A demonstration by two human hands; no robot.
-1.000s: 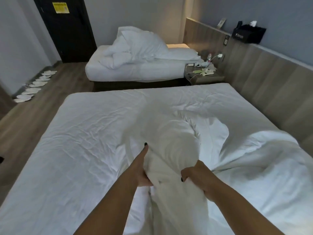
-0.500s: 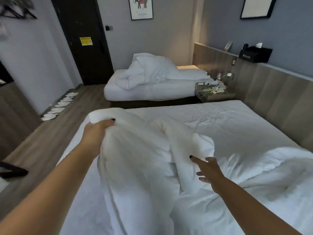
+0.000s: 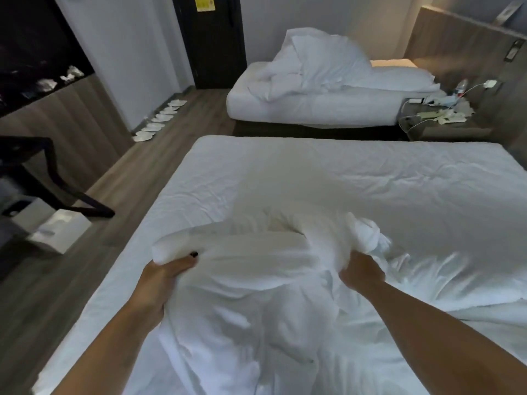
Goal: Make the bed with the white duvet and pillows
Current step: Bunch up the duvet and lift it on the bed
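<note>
Both my hands clutch the crumpled white fabric duvet point(image 3: 256, 303) on the near white-sheeted bed point(image 3: 285, 172): left grip point(image 3: 159, 277) on its folded corner, right grip point(image 3: 360, 273) on a bunched ridge. The edge between them runs left to right, and bare sheet lies ahead. One duvet here; no pillows on this bed.

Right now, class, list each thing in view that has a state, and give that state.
white duvet: bunched, not spread
left hand: grips a duvet edge
right hand: grips bunched duvet
near bed: sheet bare, wrinkled
far bed: unmade, bedding heaped
dark door: closed
</note>
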